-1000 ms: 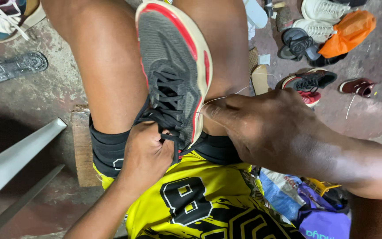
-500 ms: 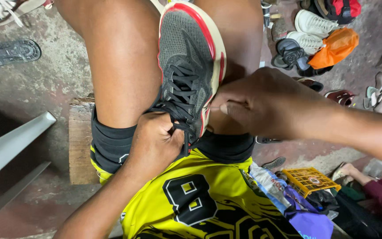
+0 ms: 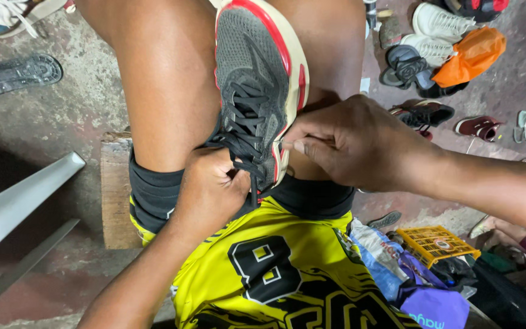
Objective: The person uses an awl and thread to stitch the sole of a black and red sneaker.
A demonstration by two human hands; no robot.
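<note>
The right hand [image 3: 360, 143] has thumb and forefinger pinched together on something thin at the sole edge of the shoe [image 3: 257, 91]; it looks like a needle or a thread, but it is too fine to tell which. The left hand [image 3: 211, 189] is closed around the heel end of the shoe, by the black laces [image 3: 245, 131], pressing it down so it stays steady against the pull. The shoe lies wedged between the person's bare knees, toe pointing away, which braces it and turns its side seam toward the right hand. Whatever the left fingers hold inside the shoe is hidden. Beyond the knees lie loose shoes [image 3: 436, 30] and an orange bag [image 3: 473, 55] on the concrete floor [image 3: 86, 116]; a yellow basket [image 3: 436, 244] sits at the right.
</note>
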